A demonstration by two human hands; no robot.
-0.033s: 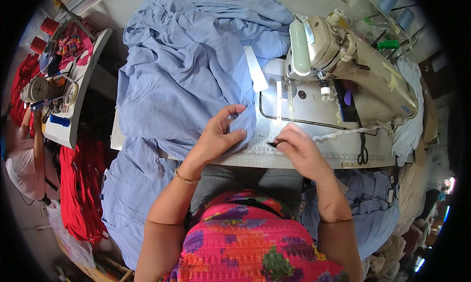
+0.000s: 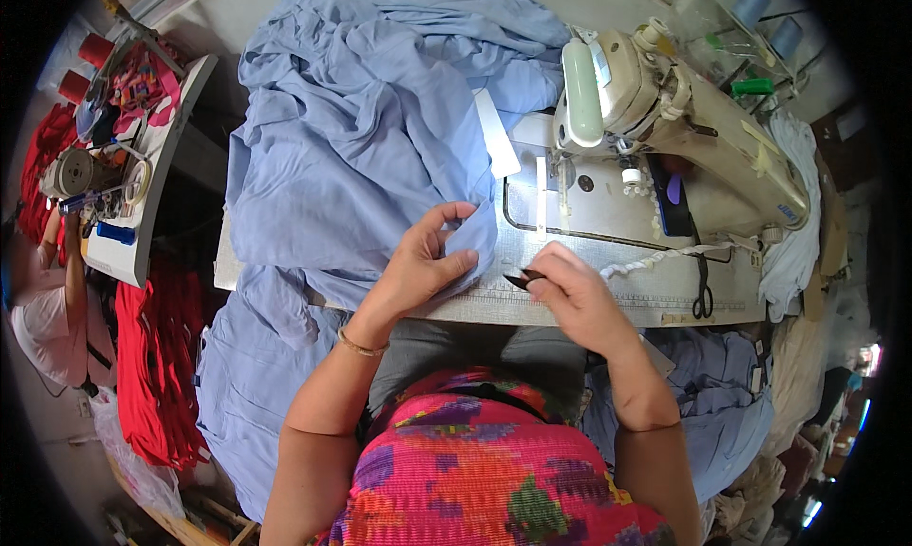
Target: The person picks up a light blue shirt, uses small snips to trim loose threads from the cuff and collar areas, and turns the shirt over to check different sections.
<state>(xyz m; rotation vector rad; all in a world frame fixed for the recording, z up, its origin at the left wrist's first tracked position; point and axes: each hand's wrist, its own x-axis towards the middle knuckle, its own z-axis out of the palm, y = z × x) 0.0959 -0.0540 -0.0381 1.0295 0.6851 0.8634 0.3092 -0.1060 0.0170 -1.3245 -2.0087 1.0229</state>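
Light-blue cloth [image 2: 351,156] lies in a large rumpled heap over the left part of the sewing table [image 2: 570,304]. My left hand [image 2: 423,261] is at its near right edge, fingers curled round a fold. Part of that grip is hidden by the cloth. Just to the right, above the table's front edge, my right hand [image 2: 575,289] is closed on small black thread snips [image 2: 519,279]. Their dark pointed tips face left toward the cloth, apart from it. A white flat strip [image 2: 495,134] lies against the cloth's right edge.
A sewing machine [image 2: 646,90] stands at the back right. Black scissors [image 2: 702,289] and a dark phone [image 2: 673,199] lie on the table near a twisted white cord [image 2: 655,258]. More blue cloth [image 2: 256,384] hangs at the left. Another person [image 2: 52,308] works at the far left.
My right hand has turned slightly, and the black snips have shifted a little left with their tips showing more. My left hand and the cloth have barely moved.
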